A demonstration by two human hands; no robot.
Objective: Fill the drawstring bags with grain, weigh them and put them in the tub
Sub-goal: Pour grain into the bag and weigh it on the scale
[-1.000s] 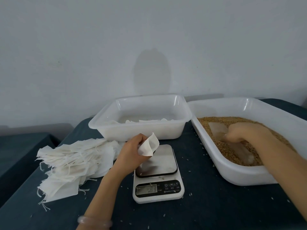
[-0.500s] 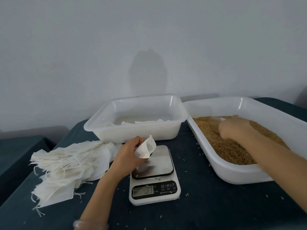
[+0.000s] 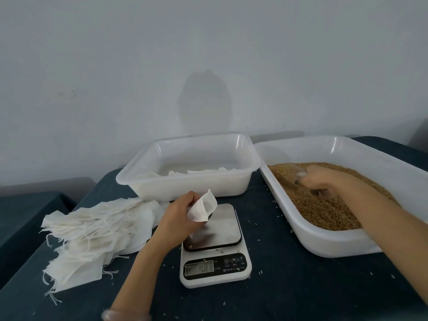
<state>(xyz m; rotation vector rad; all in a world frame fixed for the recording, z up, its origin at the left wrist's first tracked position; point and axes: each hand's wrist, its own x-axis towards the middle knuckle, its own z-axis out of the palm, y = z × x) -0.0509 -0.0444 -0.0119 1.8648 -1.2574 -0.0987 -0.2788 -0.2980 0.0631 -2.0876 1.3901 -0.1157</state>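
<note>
My left hand (image 3: 178, 214) holds a small white drawstring bag (image 3: 202, 208) with its mouth open, just above the steel plate of the kitchen scale (image 3: 214, 244). My right hand (image 3: 324, 179) is inside the large white tub (image 3: 347, 242) of brown grain (image 3: 324, 212), gripping a clear plastic scoop (image 3: 293, 171) that is dug into the grain. A smaller white tub (image 3: 192, 181) behind the scale holds a few flat white bags (image 3: 208, 171).
A pile of empty white drawstring bags (image 3: 92, 232) lies on the dark table (image 3: 301, 286) to the left of the scale. Loose grains are scattered on the table round the scale. A grey wall rises behind the tubs.
My right hand has pushed the scoop from the near part of the grain toward the far left part. The left hand and bag stay above the scale.
</note>
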